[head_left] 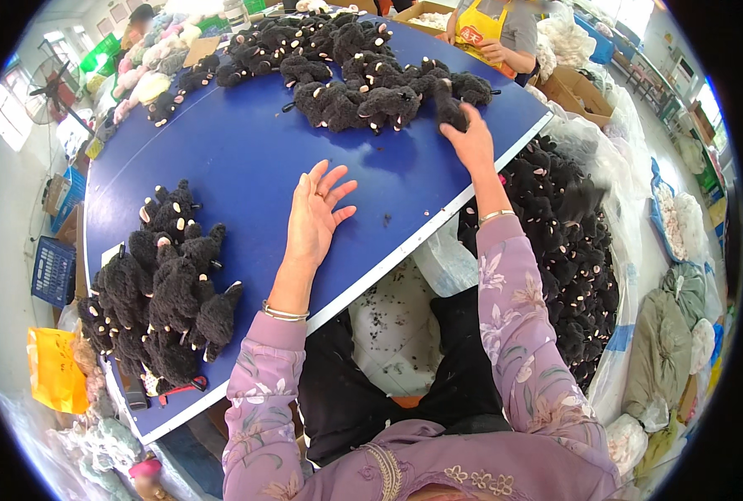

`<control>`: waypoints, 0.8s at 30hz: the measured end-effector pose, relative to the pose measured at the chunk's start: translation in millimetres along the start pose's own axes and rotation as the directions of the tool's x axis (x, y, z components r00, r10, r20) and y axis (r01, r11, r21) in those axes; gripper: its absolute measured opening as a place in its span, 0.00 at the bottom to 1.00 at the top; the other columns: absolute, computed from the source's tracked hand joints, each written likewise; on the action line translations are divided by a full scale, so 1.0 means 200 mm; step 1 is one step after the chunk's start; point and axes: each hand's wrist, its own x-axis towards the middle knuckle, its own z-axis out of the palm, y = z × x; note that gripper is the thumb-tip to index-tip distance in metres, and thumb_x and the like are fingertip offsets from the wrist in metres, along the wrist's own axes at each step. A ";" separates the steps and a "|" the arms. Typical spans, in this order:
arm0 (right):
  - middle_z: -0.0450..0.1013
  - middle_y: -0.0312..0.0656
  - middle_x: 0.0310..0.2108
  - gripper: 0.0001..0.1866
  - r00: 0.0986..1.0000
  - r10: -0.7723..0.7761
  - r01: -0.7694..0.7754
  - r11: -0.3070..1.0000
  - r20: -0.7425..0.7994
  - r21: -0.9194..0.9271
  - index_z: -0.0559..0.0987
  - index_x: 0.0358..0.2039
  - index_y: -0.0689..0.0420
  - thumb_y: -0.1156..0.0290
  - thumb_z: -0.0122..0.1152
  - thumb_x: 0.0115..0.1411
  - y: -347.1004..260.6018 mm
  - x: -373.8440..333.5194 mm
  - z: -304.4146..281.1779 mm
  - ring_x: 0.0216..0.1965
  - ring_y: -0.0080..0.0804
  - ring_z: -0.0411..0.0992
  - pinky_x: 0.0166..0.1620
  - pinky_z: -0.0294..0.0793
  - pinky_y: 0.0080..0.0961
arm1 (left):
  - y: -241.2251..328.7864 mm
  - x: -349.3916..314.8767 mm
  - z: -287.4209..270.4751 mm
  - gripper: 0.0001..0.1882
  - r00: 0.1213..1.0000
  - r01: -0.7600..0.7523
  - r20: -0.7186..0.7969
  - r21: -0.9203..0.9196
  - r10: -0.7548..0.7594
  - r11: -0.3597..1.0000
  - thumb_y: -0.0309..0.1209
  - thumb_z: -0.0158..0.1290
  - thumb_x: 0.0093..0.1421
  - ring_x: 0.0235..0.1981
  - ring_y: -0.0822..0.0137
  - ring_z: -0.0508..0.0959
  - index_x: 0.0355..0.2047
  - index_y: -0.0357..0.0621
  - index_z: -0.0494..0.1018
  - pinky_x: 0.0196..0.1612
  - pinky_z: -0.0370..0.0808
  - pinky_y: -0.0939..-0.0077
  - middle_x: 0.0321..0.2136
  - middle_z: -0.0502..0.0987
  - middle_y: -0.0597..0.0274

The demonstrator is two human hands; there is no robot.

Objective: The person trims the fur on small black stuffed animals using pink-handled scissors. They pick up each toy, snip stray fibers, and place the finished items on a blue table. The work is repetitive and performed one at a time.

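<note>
Black fluffy toy (pixel 448 104) at the far right of the blue table (pixel 246 159), and the head view has the right hand (pixel 474 144) on it, thumb and fingers closed about its near end! Over to the left hand (pixel 314 219): nothing in it, palm bare, fingers loosely spread, hanging above the middle of the table near the front edge. Just beyond the held toy, a big cluster of black toys (pixel 329 104) crowds the far side, pink ears showing. Another heap of toys (pixel 167 284) sits at the table's left end, a red-handled tool (pixel 194 384) lying just beside it. Down on the right, off the table, a deep mass of black toys (pixel 559 267) fills a space lined with clear plastic (pixel 626 305). Across the table, a person in a yellow apron (pixel 477 29) stands near the far corner.
</note>
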 end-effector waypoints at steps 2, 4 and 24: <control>0.75 0.50 0.38 0.23 0.999 0.026 -0.027 0.999 0.033 0.028 0.76 0.46 0.59 0.62 0.65 0.50 0.06 0.02 0.06 0.41 0.47 0.74 0.46 0.72 0.34 | 0.00 0.01 -0.01 0.33 1.000 0.001 0.017 0.021 -0.002 1.000 0.53 0.32 0.67 0.54 0.62 0.69 0.64 0.43 0.54 0.47 0.70 0.69 0.58 0.65 0.55; 0.75 0.43 0.29 0.17 0.987 0.091 -0.121 0.964 0.133 0.239 0.77 0.41 0.60 0.67 0.63 0.51 0.07 0.03 0.06 0.31 0.38 0.74 0.36 0.72 0.28 | -0.01 0.01 -0.01 0.30 1.000 0.015 0.010 0.067 -0.016 0.998 0.50 0.35 0.67 0.53 0.63 0.69 0.63 0.44 0.55 0.47 0.70 0.70 0.57 0.66 0.56; 0.71 0.35 0.22 0.15 0.753 -0.018 -0.550 0.530 0.658 0.645 0.75 0.33 0.60 0.59 0.57 0.62 -0.67 -0.44 -0.10 0.14 0.12 0.56 0.16 0.52 0.13 | -0.11 -0.02 0.00 0.14 0.999 -0.042 0.015 0.137 0.041 0.990 0.27 0.50 0.60 0.38 0.73 0.75 0.45 0.33 0.70 0.44 0.72 0.77 0.38 0.76 0.63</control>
